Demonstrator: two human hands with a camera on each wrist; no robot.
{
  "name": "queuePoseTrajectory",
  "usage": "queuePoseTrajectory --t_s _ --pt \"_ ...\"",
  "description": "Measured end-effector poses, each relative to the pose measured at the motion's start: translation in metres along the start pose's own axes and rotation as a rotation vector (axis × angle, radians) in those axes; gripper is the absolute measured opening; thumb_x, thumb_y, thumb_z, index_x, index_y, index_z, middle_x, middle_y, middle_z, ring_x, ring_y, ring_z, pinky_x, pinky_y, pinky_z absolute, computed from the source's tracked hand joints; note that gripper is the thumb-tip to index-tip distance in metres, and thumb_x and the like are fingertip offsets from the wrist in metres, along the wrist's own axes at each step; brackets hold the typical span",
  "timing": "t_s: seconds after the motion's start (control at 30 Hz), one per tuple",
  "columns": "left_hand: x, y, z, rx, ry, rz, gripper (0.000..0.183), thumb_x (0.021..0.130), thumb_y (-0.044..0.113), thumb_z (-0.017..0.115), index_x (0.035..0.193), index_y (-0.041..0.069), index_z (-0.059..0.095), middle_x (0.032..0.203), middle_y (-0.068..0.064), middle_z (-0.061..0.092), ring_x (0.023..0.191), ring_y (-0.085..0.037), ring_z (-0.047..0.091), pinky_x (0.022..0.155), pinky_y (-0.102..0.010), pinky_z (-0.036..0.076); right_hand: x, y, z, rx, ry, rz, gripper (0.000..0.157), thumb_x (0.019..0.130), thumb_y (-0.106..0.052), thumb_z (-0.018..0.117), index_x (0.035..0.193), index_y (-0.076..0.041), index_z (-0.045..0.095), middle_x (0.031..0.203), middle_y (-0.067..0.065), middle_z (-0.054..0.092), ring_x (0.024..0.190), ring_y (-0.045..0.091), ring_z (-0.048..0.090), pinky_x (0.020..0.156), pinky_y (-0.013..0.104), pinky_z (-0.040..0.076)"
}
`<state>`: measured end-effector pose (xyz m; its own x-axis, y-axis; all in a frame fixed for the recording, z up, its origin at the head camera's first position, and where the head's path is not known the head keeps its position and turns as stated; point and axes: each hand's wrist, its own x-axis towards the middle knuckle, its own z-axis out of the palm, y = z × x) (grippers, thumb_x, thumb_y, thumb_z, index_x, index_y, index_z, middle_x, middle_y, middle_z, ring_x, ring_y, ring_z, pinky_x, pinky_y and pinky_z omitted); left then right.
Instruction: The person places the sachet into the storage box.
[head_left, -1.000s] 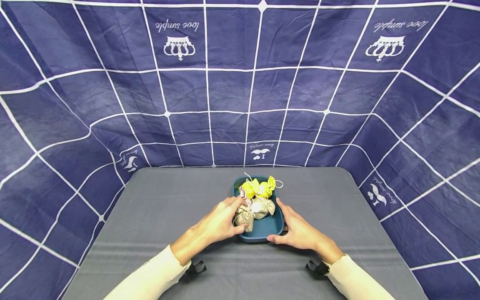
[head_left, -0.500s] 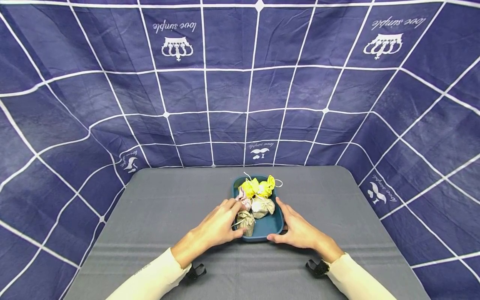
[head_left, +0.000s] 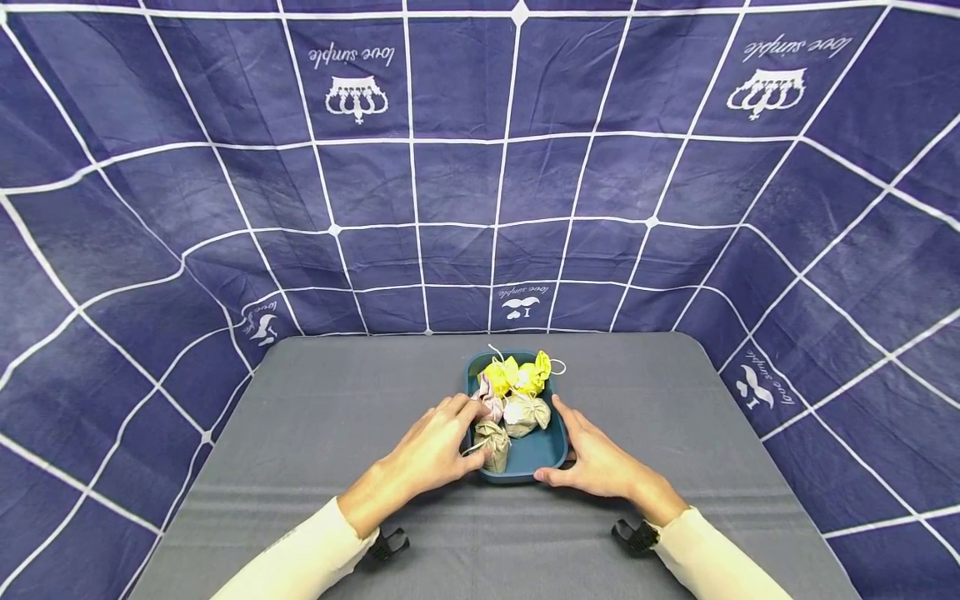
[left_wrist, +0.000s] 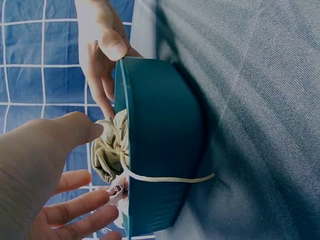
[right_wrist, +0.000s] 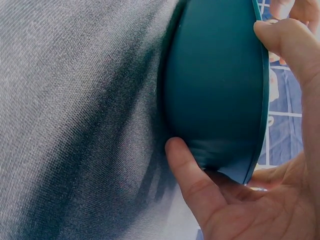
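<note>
A dark teal rectangular bin [head_left: 534,471] holds several small drawstring pouches. My right hand [head_left: 600,462] grips its right side, thumb [right_wrist: 280,37] on the rim and fingers against the outer wall. At the left side my left hand [head_left: 431,446] hovers with spread fingers around a khaki pouch [head_left: 492,448] in the near left corner. In the left wrist view the thumb is right at that pouch's gathered top [left_wrist: 106,160], while the other fingers stand apart. The pouch's pale cord [left_wrist: 170,178] hangs over the bin's outer wall. Behind lies a pinkish pouch [head_left: 491,407], partly hidden by fingers.
A beige pouch [head_left: 527,414] lies right of centre in the bin. Two yellow pouches, one at left [head_left: 498,377] and one at right [head_left: 534,375], fill the far end. The bin stands on a grey cloth-covered table [head_left: 360,392], with blue gridded curtains [head_left: 450,183] around it.
The khaki pouch has come down into the near left corner, and my left hand's fingers have loosened from it. More of the pinkish pouch shows. My right hand stays on the bin.
</note>
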<state>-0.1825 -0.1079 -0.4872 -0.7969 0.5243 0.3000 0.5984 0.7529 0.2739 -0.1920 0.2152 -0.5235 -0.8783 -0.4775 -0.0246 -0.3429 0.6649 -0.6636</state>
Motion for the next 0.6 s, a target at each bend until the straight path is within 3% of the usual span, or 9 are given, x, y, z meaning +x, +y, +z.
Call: queuePoseTrajectory --t_s 0.27,0.6 --pt "-0.004 -0.007 0.002 0.007 0.059 -0.026 0.052 0.098 0.038 0.093 0.139 0.013 0.074 0.129 -0.009 0.078 0.116 -0.030 0.075 0.097 -0.052 0.065 0.000 0.000 0.001 0.020 -0.010 0.029 0.136 0.091 -0.054 0.098 0.184 0.003 0.016 0.173 0.032 0.047 0.109 0.012 0.080 0.101 0.028 0.066" --pt "-0.014 -0.021 0.002 -0.039 0.079 -0.121 0.051 0.103 0.041 0.090 0.142 0.013 0.074 0.135 -0.009 0.078 0.121 -0.033 0.075 0.102 -0.057 0.063 -0.002 0.003 0.003 0.062 -0.011 0.020 0.135 0.093 -0.051 0.097 0.184 0.002 0.013 0.164 0.030 0.052 0.098 0.004 0.077 0.094 0.025 0.066"
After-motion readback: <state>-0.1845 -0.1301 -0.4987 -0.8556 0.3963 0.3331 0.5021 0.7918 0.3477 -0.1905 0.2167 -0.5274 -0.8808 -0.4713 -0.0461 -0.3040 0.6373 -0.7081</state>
